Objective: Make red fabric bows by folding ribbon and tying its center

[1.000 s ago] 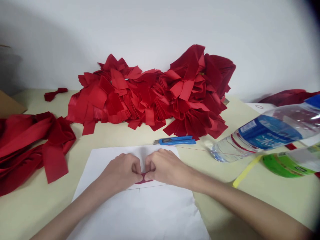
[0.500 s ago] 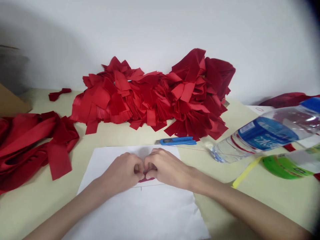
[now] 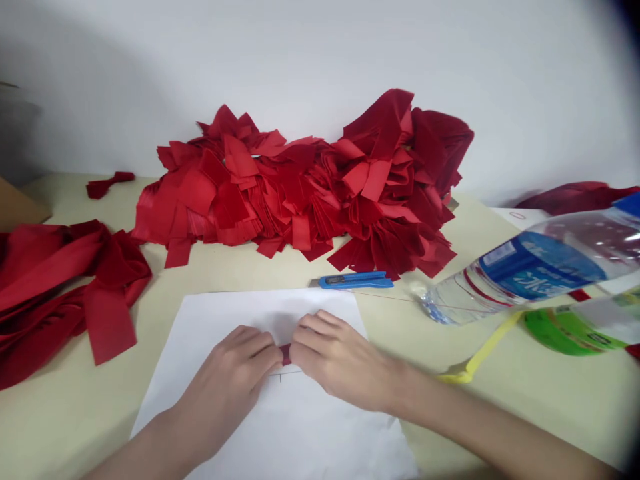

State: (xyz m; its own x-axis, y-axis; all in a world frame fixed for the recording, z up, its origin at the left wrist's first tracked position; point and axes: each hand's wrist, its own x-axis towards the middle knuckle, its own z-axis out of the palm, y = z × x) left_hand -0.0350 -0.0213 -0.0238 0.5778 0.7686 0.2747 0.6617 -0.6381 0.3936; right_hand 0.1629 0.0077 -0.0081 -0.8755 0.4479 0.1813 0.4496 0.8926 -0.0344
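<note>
left hand point(image 3: 225, 380) and right hand point(image 3: 340, 360) nearly closed, both pinching from either end | small dark red fabric strip point(image 3: 285, 355) between them, over white paper sheet point(image 3: 310, 427), apparently folded, mostly hidden | blue utility knife point(image 3: 355, 281) beyond sheet | plastic water bottle point(image 3: 520, 273) right | red fabric pile point(image 3: 300, 193) farthest

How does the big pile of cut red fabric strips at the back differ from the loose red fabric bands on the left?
The big mound of cut red fabric strips is many short pieces stacked high, while the loose heap of long red fabric bands lies low in folds. The mound sits at the table's back; the heap sits at its left, running out of view. Both are red cloth on the same cream table.
</note>
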